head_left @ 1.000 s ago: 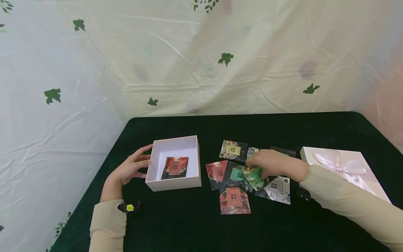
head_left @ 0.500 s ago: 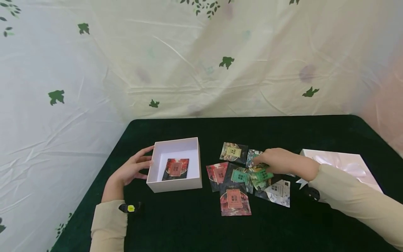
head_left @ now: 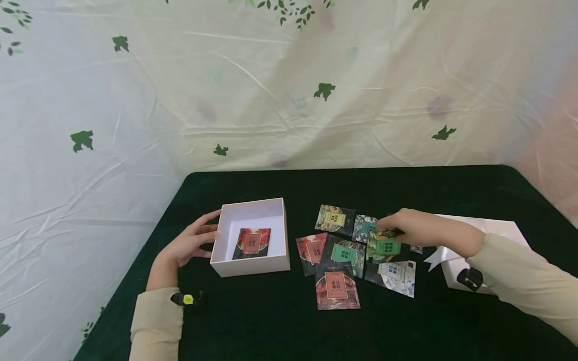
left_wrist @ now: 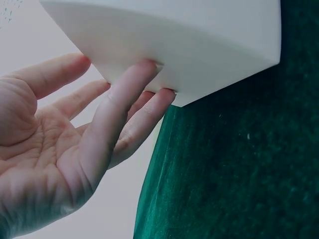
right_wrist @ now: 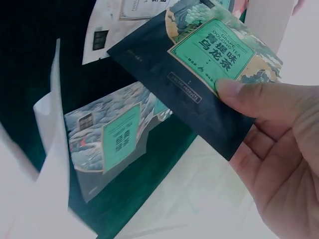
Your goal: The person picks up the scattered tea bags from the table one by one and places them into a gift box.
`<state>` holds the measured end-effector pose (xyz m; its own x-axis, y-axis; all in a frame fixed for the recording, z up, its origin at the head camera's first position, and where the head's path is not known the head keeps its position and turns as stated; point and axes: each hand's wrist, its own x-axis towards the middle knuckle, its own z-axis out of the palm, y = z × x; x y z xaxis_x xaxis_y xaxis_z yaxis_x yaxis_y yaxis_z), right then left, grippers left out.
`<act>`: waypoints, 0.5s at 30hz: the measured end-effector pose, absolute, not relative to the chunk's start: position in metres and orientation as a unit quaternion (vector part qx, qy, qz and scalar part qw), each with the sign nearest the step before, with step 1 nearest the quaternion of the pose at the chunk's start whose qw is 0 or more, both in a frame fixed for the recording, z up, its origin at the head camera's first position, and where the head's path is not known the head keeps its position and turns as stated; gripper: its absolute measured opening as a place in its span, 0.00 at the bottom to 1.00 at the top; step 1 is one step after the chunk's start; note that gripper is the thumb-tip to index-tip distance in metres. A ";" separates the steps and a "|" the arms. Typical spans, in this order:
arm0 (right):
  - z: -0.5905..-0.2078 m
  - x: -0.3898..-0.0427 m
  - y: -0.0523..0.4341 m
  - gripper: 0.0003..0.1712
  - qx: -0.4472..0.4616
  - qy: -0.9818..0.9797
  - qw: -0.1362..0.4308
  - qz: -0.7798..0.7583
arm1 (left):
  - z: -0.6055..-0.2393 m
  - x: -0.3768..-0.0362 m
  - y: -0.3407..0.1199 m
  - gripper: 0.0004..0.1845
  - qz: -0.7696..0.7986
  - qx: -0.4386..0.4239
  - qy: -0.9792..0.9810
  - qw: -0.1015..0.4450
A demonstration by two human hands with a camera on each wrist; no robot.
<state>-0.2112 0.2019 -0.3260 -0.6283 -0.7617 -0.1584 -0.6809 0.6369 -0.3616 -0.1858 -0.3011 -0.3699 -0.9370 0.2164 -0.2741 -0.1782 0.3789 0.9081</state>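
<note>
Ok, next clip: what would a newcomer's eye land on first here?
Probably the scatter of colourful tea packets on the dark green table, where the right hand pinches a green-labelled packet by its edge. Left of them stands an open white box with one red packet inside, the left hand touching its side.

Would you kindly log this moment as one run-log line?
left hand: fingers touching white box wall | right hand: pinching green-label tea packet above pile | box: holds one red packet
</note>
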 end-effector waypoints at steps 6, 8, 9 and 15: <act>-0.327 -0.211 0.214 0.16 -0.395 0.890 0.151 -0.170 | -0.371 -0.186 -0.301 0.35 0.559 0.014 0.810 0.176; -0.328 -0.211 0.217 0.16 -0.391 0.891 0.145 -0.180 | -0.372 -0.186 -0.302 0.35 0.558 0.014 0.811 0.175; -0.328 -0.211 0.219 0.16 -0.387 0.892 0.142 -0.185 | -0.372 -0.187 -0.302 0.35 0.558 0.014 0.811 0.175; -0.326 -0.211 0.226 0.15 -0.380 0.893 0.111 -0.216 | -0.371 -0.187 -0.302 0.36 0.559 0.015 0.811 0.170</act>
<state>-0.2110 0.2261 -0.3261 -0.6871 -0.7257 -0.0346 -0.6296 0.6185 -0.4701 -0.1870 -0.3021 -0.3711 -0.9416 0.2153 -0.2587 -0.1653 0.3738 0.9127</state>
